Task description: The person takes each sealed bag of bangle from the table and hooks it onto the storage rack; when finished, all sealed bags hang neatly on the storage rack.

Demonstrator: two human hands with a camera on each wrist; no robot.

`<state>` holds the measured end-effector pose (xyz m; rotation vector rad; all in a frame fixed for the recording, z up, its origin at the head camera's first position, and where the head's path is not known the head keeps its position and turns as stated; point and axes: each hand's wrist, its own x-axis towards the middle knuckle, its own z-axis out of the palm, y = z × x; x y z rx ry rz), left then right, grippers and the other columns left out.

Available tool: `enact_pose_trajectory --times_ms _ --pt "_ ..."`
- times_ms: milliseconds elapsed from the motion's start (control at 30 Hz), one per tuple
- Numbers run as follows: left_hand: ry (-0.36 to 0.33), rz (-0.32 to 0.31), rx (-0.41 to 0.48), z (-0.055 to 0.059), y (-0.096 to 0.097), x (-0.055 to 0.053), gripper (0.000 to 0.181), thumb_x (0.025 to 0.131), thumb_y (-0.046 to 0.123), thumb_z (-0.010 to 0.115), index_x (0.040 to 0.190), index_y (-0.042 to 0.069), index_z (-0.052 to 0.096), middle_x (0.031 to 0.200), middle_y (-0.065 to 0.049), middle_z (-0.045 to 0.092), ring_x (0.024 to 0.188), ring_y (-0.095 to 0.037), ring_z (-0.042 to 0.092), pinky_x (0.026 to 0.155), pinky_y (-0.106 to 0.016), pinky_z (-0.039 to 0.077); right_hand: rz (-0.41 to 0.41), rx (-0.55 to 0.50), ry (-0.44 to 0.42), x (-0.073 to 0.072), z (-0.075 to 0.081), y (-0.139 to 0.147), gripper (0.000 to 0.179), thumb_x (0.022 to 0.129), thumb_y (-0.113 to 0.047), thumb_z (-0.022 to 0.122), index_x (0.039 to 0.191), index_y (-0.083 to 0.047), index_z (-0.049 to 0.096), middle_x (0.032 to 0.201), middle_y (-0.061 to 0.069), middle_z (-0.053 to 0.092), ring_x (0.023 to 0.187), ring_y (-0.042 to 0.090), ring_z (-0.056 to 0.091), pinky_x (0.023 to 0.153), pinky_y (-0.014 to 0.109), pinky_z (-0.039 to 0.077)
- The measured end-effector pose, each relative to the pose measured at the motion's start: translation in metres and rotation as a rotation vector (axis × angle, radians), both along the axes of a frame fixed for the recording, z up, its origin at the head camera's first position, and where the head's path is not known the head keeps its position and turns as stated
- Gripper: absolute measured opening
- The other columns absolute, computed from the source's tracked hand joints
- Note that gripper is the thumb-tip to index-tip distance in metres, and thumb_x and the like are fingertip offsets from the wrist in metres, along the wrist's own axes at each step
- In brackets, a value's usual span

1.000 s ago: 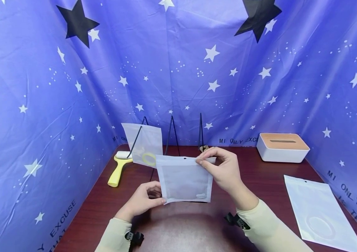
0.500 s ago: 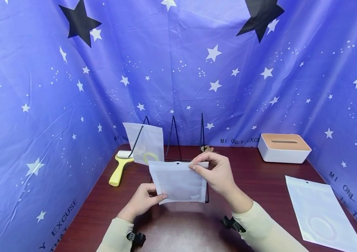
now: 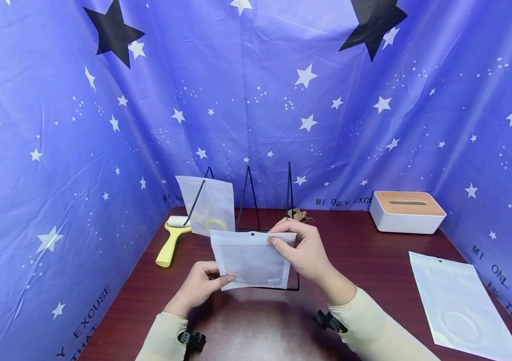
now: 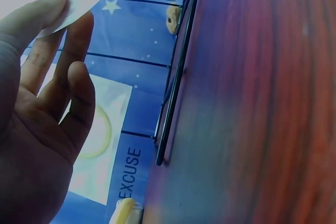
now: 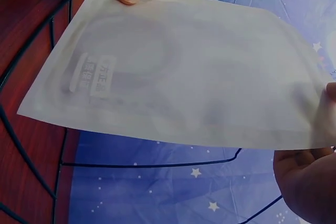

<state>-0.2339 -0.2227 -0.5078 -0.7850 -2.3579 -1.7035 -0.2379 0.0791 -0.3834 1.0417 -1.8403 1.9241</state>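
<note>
A white translucent zip pouch (image 3: 253,260) is held up in front of a black wire rack (image 3: 289,180). At its lower left edge, my left hand (image 3: 197,287) pinches it between thumb and fingers. My right hand (image 3: 303,250) grips the top edge right of the small hang hole. In the right wrist view, a faint round shape and a pale label show through the pouch (image 5: 184,77). Another white pouch (image 3: 210,200), with a yellow ring inside, hangs on the rack's left prong. The held pouch hides much of the rack's base.
A yellow-handled lint roller (image 3: 165,250) lies at the left. At the back right stands a white tissue box (image 3: 406,220) with a wooden top. A flat white pouch (image 3: 445,296) lies at the right, and a small tan object (image 3: 298,214) sits behind the rack.
Both hands have carried the pouch leftwards, with its top edge slightly lower than a second ago. More of the rack's right base shows. The hanging pouch stays on its prong.
</note>
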Motion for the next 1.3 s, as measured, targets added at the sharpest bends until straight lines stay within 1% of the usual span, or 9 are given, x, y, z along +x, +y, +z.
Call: enact_pose_trajectory --times_ms 200,267,467,667,733,967,1100,1200,1300 --pt "-0.017 0.036 0.006 0.002 -0.006 0.001 0.015 0.089 0.001 0.082 0.102 0.007 0.083 0.093 -0.003 0.079 0.071 -0.009 0.064 0.057 -0.026 0.050 -0.024 -0.001 -0.040 -0.002 0.000 -0.008 0.010 0.089 0.004 0.079 0.095 -0.004 0.077 0.091 0.020 0.072 0.084 0.019 0.065 0.067 0.026 0.053" --pt "-0.024 0.042 0.008 0.002 -0.009 0.001 0.013 0.089 0.004 0.083 0.102 0.007 0.082 0.094 -0.004 0.079 0.070 -0.010 0.064 0.056 -0.027 0.050 -0.031 -0.006 -0.054 -0.002 -0.001 -0.011 0.009 0.089 0.004 0.079 0.094 -0.003 0.077 0.091 0.020 0.072 0.082 0.018 0.066 0.066 0.026 0.054" --pt "-0.028 0.056 -0.001 0.001 -0.014 -0.001 0.013 0.090 0.007 0.083 0.102 0.009 0.083 0.093 -0.004 0.079 0.071 -0.010 0.064 0.057 -0.026 0.051 -0.027 -0.034 -0.096 -0.004 0.001 -0.019 0.008 0.089 0.002 0.080 0.097 0.002 0.076 0.091 0.020 0.074 0.074 0.013 0.068 0.062 0.028 0.057" --pt "-0.004 0.055 0.015 0.001 -0.017 -0.001 0.013 0.092 0.008 0.082 0.105 0.008 0.082 0.094 -0.005 0.079 0.072 -0.011 0.066 0.058 -0.028 0.052 -0.036 -0.046 -0.131 -0.007 0.001 -0.024 0.010 0.089 0.006 0.078 0.098 0.001 0.077 0.087 0.005 0.075 0.071 0.012 0.069 0.060 0.031 0.058" --pt "-0.003 0.054 0.017 0.001 -0.018 -0.001 0.014 0.092 0.007 0.081 0.106 0.008 0.082 0.096 -0.005 0.079 0.074 -0.012 0.067 0.059 -0.029 0.053 -0.038 -0.049 -0.137 -0.008 0.001 -0.025 0.010 0.089 0.006 0.078 0.098 0.002 0.077 0.087 0.003 0.075 0.071 0.013 0.069 0.060 0.032 0.059" --pt "0.002 0.075 -0.015 0.001 -0.020 -0.003 0.012 0.093 0.010 0.081 0.105 0.013 0.082 0.094 -0.002 0.079 0.068 -0.011 0.062 0.055 -0.028 0.050 -0.046 -0.056 -0.153 -0.011 0.001 -0.029 0.011 0.090 0.000 0.081 0.099 0.002 0.076 0.089 0.018 0.075 0.072 0.015 0.071 0.061 0.035 0.060" --pt "-0.011 0.098 -0.024 0.001 -0.020 -0.003 0.013 0.092 0.010 0.082 0.103 0.017 0.082 0.091 0.000 0.078 0.067 -0.011 0.061 0.055 -0.028 0.050 -0.069 -0.048 -0.155 -0.013 0.001 -0.031 0.011 0.090 -0.001 0.081 0.100 0.002 0.076 0.089 0.015 0.075 0.073 0.016 0.071 0.062 0.034 0.060" --pt "-0.015 0.110 -0.028 0.000 -0.021 -0.004 0.013 0.093 0.011 0.081 0.104 0.017 0.082 0.092 0.000 0.079 0.068 -0.011 0.061 0.057 -0.028 0.050 -0.084 -0.043 -0.162 -0.016 0.001 -0.032 0.012 0.090 -0.002 0.081 0.100 0.002 0.077 0.089 0.013 0.076 0.073 0.016 0.071 0.063 0.033 0.060" --pt "-0.015 0.117 -0.022 -0.001 -0.022 -0.005 0.013 0.094 0.013 0.081 0.107 0.014 0.082 0.094 0.000 0.079 0.071 -0.011 0.064 0.059 -0.028 0.051 -0.086 -0.041 -0.171 -0.018 0.001 -0.032 0.012 0.091 -0.003 0.081 0.101 0.001 0.077 0.090 0.013 0.076 0.073 0.015 0.071 0.063 0.032 0.060"
